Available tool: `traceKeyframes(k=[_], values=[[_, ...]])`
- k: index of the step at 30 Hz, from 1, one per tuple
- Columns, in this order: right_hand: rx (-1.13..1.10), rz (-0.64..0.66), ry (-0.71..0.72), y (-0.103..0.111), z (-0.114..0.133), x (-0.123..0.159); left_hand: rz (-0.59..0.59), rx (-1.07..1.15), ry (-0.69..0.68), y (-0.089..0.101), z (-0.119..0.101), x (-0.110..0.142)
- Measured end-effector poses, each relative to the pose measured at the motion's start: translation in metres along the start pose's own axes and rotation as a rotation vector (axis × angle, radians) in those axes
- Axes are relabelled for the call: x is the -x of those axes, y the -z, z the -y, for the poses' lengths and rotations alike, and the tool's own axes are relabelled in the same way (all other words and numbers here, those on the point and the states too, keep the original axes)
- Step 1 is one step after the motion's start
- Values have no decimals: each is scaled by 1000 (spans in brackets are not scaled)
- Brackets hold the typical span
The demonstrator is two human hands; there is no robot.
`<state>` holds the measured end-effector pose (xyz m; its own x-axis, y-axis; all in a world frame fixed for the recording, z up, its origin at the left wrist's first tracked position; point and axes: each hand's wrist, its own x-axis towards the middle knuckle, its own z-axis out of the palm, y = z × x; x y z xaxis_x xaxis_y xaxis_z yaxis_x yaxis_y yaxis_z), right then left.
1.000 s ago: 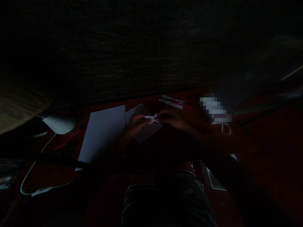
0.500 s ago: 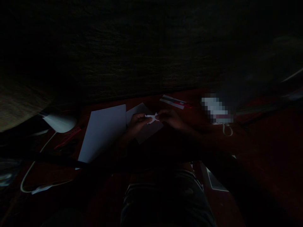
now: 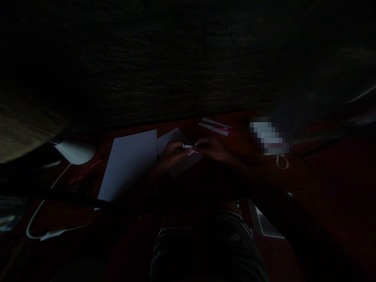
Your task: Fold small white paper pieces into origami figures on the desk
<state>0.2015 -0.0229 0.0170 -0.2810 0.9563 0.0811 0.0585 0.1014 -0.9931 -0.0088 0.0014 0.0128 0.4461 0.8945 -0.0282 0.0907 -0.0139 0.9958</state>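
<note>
Between my fingertips is a small piece of folded white paper, partly covered by both thumbs. My left hand pinches its left side, and my right hand pinches its right side. Beneath the hands lies a loose sheet of paper, set at an angle. A larger stack or pad of white paper is just left of my left hand. The scene is very dark, so the exact folds of the small piece cannot be made out.
Behind my right hand lie a clear strip and a red cutter-like tool. A white lamp head with a pale cable stands at left. A blurred-out white object with a loop is at right.
My fingers have closed in over the small folded paper, so less of it shows. Both hands are nearer together; the other things stay where they were.
</note>
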Motion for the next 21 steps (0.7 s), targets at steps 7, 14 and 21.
traceKeyframes(k=[7,14,21], values=[[-68,-21,-47,1,0,0,35,-10,0,-1,-1,1],[-77,-36,-24,0,-1,-2,-38,115,55,-3,-4,-1],[-222,-176,-101,3,-5,-5,-149,270,44,-1,-3,-7]])
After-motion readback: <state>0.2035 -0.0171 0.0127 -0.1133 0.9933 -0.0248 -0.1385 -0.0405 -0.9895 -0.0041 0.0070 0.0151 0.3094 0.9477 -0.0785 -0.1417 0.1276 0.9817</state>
